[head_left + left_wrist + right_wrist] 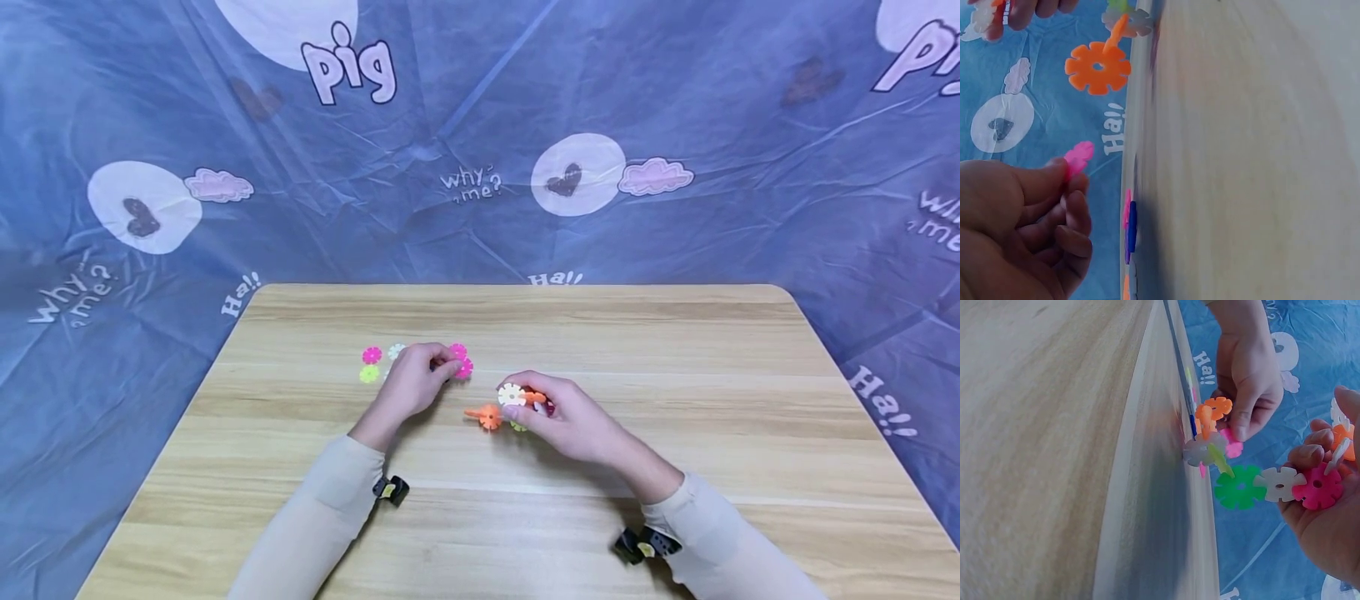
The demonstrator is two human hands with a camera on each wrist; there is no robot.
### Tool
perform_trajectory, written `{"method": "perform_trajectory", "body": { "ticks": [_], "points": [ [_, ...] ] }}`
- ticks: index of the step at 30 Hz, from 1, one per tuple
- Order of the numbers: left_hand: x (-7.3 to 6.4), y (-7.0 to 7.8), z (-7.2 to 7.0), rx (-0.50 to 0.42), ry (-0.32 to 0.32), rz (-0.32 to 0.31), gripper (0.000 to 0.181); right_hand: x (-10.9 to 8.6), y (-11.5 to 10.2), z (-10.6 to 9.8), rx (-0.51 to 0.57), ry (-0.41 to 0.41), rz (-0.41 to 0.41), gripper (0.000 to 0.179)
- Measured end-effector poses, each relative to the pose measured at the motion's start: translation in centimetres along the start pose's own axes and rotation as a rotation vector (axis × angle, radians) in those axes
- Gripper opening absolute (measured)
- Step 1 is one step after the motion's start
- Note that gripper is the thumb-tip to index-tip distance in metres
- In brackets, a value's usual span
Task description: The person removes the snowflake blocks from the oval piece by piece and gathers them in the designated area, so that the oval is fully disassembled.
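Note:
My left hand (416, 385) pinches a pink snowflake disc (1079, 159) between thumb and forefinger, just above the table. My right hand (573, 421) holds a chain of interlocked snowflake discs a little nearer the front. In the right wrist view the chain shows a crimson disc (1318, 495), a white disc (1272, 484), a green disc (1239, 499) and a translucent disc (1200, 452). At its far end hangs an orange disc (1094, 80), pointing toward the left hand. Part of the chain is hidden by the right fingers.
Loose discs lie on the wooden table (600, 333) around the left hand: a pink disc (371, 355), a yellow-green disc (369, 374) and a pale disc (396, 351). A blue disc (1132, 226) shows edge-on near the left hand. A blue printed cloth (420, 225) hangs behind the table.

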State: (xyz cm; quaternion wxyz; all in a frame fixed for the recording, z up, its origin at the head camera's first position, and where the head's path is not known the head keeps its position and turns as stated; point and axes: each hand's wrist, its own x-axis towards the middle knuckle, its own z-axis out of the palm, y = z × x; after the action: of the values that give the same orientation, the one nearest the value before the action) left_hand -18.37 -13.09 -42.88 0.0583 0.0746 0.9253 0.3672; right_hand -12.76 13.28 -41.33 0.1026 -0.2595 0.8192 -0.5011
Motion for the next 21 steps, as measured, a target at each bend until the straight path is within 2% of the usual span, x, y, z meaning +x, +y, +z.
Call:
{"method": "perform_trajectory", "body": {
  "ticks": [7,12,21],
  "points": [
    [0.6,-0.17,0.26,0.097,-0.075,-0.005,0.009,-0.05,0.08,0.03,-0.003,0.006,-0.014,0.029],
    [0.82,-0.22,0.35,0.121,-0.077,-0.032,0.006,-0.03,0.1,0.08,-0.005,0.008,-0.018,0.027],
    [0.97,-0.05,0.47,0.165,-0.087,-0.043,0.006,-0.14,0.11,0.14,0.003,0.007,0.002,0.029]
  ]
}}
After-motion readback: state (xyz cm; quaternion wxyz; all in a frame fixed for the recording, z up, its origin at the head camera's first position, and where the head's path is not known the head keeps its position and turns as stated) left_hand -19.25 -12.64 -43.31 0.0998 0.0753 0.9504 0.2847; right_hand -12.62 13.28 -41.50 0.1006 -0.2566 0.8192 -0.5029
